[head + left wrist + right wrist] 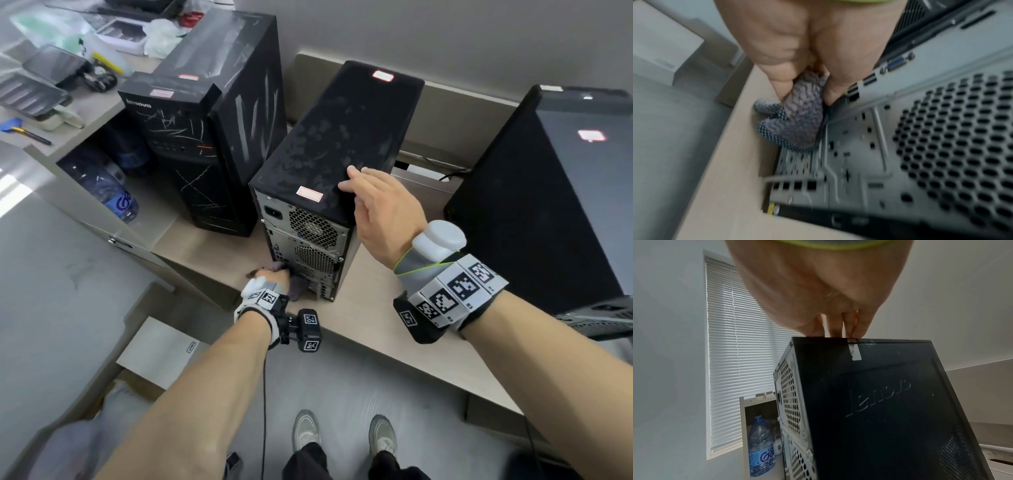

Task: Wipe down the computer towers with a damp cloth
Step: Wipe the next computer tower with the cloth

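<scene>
Grey cloth [797, 120]: bunched in the left hand [807, 48], fingers curled round it, pressed low on the middle tower's [342, 137] perforated metal back.
Right hand [380, 209]: fingers flat on that tower's top, near its rear edge, gripping nothing.
Middle tower: upright near the desk's [376, 318] front edge, between two others.

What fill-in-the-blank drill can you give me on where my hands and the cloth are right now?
1. The left hand grips the ____.
2. The cloth is pressed against the middle tower's ____ panel, low down.
3. The right hand rests on the ____ of that tower.
4. The scratched tower stands to the ____ of the middle one in the head view.

Missing words: cloth; rear; top; left
</scene>
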The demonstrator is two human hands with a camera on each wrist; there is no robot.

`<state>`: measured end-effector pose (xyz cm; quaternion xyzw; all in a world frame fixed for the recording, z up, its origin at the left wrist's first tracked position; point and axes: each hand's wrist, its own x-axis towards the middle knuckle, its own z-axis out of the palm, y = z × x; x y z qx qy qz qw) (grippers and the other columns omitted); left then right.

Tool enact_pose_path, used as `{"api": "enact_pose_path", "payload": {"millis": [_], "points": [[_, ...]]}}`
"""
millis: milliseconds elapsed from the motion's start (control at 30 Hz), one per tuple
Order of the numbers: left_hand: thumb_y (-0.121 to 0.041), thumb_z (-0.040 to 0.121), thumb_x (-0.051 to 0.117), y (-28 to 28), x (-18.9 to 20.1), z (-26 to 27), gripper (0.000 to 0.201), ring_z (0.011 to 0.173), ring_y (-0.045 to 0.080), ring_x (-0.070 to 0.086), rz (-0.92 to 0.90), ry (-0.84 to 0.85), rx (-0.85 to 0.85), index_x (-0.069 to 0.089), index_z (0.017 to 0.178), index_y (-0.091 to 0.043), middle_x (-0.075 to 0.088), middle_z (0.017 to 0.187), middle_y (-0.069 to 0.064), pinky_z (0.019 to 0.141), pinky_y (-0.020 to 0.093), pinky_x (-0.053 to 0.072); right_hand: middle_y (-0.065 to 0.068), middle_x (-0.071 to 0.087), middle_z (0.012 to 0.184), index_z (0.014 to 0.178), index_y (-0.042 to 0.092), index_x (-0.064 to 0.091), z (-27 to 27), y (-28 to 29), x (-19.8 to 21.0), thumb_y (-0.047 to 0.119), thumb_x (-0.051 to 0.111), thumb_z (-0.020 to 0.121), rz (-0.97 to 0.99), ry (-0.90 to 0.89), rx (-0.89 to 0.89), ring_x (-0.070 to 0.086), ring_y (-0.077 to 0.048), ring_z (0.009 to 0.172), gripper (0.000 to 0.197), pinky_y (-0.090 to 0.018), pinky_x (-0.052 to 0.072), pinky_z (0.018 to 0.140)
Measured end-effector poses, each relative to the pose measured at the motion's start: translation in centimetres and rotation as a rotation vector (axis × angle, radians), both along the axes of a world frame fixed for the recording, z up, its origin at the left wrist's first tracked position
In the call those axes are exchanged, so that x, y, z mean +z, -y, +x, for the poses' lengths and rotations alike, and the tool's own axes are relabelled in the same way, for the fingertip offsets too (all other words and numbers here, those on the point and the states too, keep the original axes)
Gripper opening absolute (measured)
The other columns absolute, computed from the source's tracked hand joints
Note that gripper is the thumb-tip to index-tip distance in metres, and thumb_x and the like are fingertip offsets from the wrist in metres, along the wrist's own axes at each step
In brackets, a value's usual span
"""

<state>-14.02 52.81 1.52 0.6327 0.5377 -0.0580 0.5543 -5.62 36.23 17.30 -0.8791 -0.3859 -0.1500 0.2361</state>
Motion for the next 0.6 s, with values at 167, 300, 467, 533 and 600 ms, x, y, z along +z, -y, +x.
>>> {"api": "enact_pose_path", "payload": {"millis": [167,300,467,533,600], "points": [[-0.023,0.102,0.041,2.2,-1.8,0.6,0.044,0.133,0.028,0.044,0.057,-0.049,-0.027,0.040,0.142,-0.005,0.043,0.146,0.010,0.103,0.030,0.041,-0.010,0.065,0.123,0.108,0.009,0.069,0.1,0.1,-0.1,0.014,0.029,0.087,0.024,-0.014,0.012,0.059,-0.030,0.116,0.045,-0.027,0.040,0.099],[-0.026,0.100,0.046,0.0,-4.1,1.2,0.044,0.126,0.023,0.050,0.100,-0.039,-0.010,0.043,0.140,-0.008,0.046,0.143,0.007,0.092,0.024,0.045,-0.009,0.064,0.124,0.109,0.010,0.068,0.0,0.2,-0.1,0.015,0.030,0.087,0.033,-0.033,0.015,0.058,-0.030,0.117,0.045,-0.026,0.040,0.099],[-0.015,0.100,0.039,-1.6,-2.5,1.4,0.039,0.097,0.014,0.053,0.004,0.147,0.235,0.046,0.136,-0.002,0.051,0.137,0.014,0.072,0.015,0.043,-0.007,0.064,0.125,0.110,0.010,0.068,0.0,0.2,-0.2,0.012,0.033,0.088,0.055,-0.022,-0.003,0.057,-0.029,0.119,0.042,-0.022,0.035,0.100],[-0.014,0.101,0.033,-0.4,-3.1,0.6,0.040,0.122,0.021,0.047,0.206,0.037,-0.035,0.041,0.140,-0.007,0.045,0.139,0.010,0.095,0.024,0.040,-0.008,0.064,0.125,0.110,0.009,0.068,-0.1,0.2,-0.3,0.008,0.038,0.088,0.057,-0.016,-0.014,0.057,-0.029,0.119,0.038,-0.021,0.034,0.100],[-0.015,0.101,0.034,1.2,-2.2,0.8,0.040,0.125,0.022,0.048,-0.025,0.045,0.187,0.040,0.139,-0.005,0.046,0.138,0.010,0.092,0.022,0.041,-0.009,0.064,0.126,0.110,0.009,0.068,-0.1,0.2,-0.3,0.005,0.041,0.087,0.051,-0.010,-0.018,0.057,-0.029,0.119,0.036,-0.021,0.033,0.101]]}}
